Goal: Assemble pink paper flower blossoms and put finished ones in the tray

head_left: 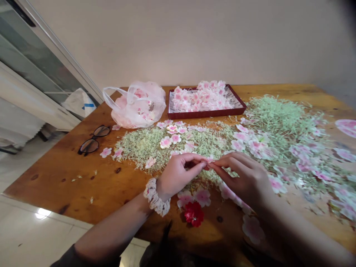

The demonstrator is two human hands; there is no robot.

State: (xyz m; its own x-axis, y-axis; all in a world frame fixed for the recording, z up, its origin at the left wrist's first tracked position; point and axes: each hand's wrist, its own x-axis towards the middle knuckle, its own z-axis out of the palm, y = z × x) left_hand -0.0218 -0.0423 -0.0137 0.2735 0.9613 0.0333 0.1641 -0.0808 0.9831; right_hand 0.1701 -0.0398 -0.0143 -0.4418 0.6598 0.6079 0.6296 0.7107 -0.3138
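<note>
My left hand and my right hand meet fingertip to fingertip over the wooden table. Both pinch a small pink fabric flower between them. A scrunchie sits on my left wrist. Beneath the hands lies a heap of pale green stamen threads with loose pink flowers on it. Two pink flowers and a red flower lie just below my hands.
A dark red tray full of pink flowers stands at the back. Left of it is a clear plastic bag of petals. Black glasses lie at the left. More green threads and flowers cover the right side.
</note>
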